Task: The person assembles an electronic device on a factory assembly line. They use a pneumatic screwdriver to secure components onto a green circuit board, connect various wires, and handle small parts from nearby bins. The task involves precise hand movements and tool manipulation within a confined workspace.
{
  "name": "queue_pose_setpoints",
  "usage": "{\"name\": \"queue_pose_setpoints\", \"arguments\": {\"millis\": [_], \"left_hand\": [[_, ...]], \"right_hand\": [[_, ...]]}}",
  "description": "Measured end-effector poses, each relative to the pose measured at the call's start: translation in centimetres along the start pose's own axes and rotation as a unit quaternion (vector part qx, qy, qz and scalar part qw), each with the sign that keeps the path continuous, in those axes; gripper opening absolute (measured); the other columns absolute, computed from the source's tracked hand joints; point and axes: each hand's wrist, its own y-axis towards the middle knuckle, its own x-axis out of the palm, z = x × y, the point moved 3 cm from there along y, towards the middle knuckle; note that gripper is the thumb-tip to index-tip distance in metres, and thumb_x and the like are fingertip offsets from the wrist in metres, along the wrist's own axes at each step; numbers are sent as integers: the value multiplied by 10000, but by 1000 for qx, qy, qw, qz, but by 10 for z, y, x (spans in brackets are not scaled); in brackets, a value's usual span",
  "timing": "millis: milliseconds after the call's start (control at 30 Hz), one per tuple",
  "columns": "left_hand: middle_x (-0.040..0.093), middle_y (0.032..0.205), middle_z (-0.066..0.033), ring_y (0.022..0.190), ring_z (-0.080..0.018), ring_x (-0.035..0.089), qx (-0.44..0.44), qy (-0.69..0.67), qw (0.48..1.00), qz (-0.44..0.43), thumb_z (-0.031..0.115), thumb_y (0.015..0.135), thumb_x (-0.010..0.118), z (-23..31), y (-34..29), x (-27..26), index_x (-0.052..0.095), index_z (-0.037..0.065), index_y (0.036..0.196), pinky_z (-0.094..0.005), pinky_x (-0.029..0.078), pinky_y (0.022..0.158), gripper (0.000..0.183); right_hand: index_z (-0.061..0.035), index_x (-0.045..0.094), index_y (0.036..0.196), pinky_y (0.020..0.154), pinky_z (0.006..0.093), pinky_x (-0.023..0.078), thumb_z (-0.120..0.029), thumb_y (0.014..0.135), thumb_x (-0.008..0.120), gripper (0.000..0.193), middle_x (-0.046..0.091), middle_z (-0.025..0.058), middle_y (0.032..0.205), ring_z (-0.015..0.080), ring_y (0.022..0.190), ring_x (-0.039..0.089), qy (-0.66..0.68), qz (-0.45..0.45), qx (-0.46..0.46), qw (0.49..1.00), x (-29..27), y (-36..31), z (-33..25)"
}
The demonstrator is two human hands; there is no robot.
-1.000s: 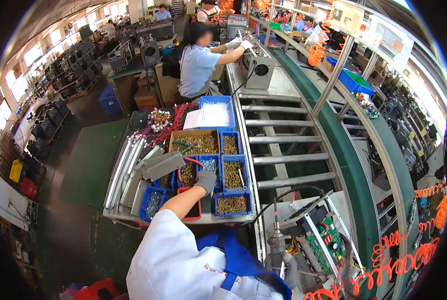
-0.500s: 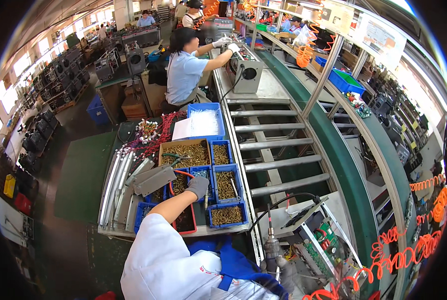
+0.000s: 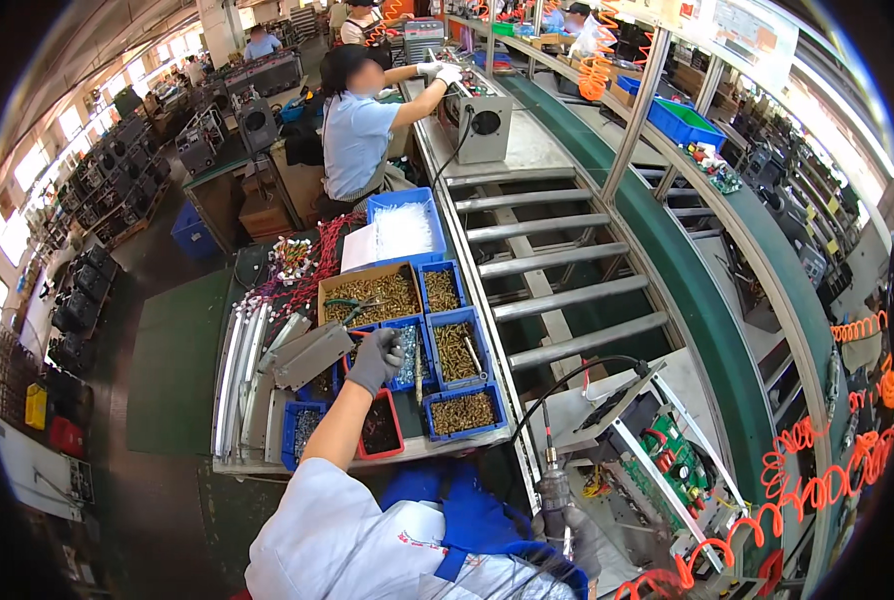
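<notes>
My left hand (image 3: pixel 376 361), in a grey glove, is above the parts bins with its fingers curled in. What they hold, if anything, is hidden. Just right of it sits a blue bin of silvery screws (image 3: pixel 404 342), with a slim metal rod-shaped tool (image 3: pixel 419 372) lying along its side. A red bin of dark small parts (image 3: pixel 395 425) is below the wrist. At the lower right, my gloved right hand (image 3: pixel 579 540), partly blurred, grips a power screwdriver (image 3: pixel 555 488) that stands roughly upright beside an opened unit with green circuit boards (image 3: pixel 672 465).
Blue bins (image 3: pixel 464 412) and a cardboard box (image 3: pixel 372 292) hold brass-coloured fasteners; pliers (image 3: pixel 352 303) lie on the box. Metal strips and brackets (image 3: pixel 302 355) are stacked left. A roller conveyor (image 3: pixel 572 255) runs ahead. A co-worker (image 3: pixel 359 125) handles a grey unit. Orange coiled hoses (image 3: pixel 787 520) hang right.
My left hand has drawn back from the bin of silvery screws, slightly up and left, and its fingers are now curled. My right hand still holds the power screwdriver. The view has shifted slightly.
</notes>
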Motion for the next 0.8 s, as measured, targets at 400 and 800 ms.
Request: {"name": "queue_pose_setpoints", "arguments": {"millis": [400, 800], "left_hand": [[693, 1055, -162, 902, -258, 703, 4, -130, 966, -224, 11, 959, 519, -42, -33, 47, 643, -7, 1111, -253, 588, 614, 197], [670, 1051, -141, 860, -143, 655, -114, 170, 891, -406, 61, 967, 613, -129, -106, 258, 596, -42, 1233, -176, 493, 560, 286]], "right_hand": [[-1, 556, 1145, 649, 359, 556, -369, 855, 614, 473, 653, 151, 841, 244, 680, 653, 11, -6, -63, 998, 5, -16, 3], [-6, 391, 1451, 530, 269, 494, -360, 671, 763, 934, 626, 103, 869, 150, 616, 616, -99, 40, -185, 977, -16, -81, -36]]}}
